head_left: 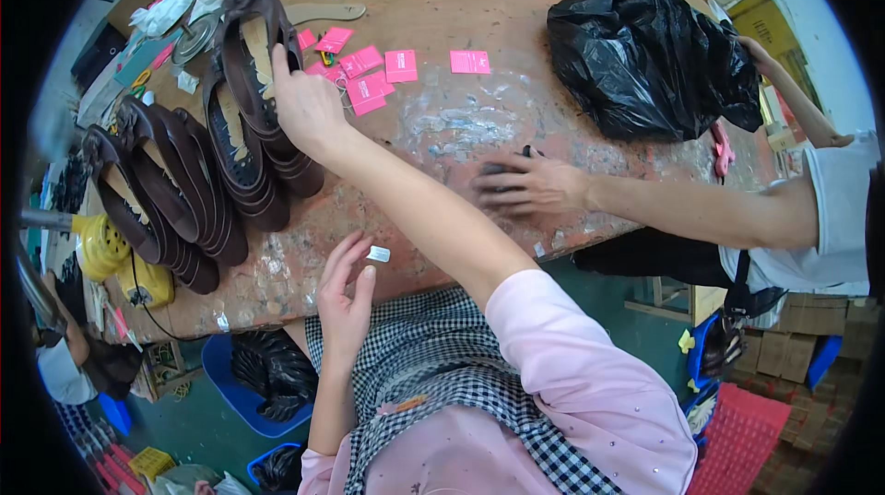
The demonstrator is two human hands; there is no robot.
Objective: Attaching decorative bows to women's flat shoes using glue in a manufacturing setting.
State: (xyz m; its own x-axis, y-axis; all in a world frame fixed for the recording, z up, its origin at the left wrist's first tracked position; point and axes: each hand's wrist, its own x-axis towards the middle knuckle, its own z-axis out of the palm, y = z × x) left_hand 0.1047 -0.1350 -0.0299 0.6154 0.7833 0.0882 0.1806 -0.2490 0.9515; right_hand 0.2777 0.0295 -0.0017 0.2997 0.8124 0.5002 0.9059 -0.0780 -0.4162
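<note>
My right hand [312, 110] reaches across the table to a dark brown shoe [253, 80], its index finger stretched out against the pale insole. The other fingers are partly hidden beneath the hand. Near the table's front edge, my left hand [345, 297] has a small white label [378, 254] at the tips of thumb and finger. Several more brown shoes [175, 182] stand in a row at the left, toes away from me. Pink cards [360, 62] lie scattered just right of the shoes.
A co-worker's blurred hand [535, 184] rests on the table over something dark; their other hand touches a black plastic bag [645, 62]. Pink scissors [722, 149] lie at the right edge. A yellow device [103, 248] with a cord stands left. Below is a blue bin [221, 371].
</note>
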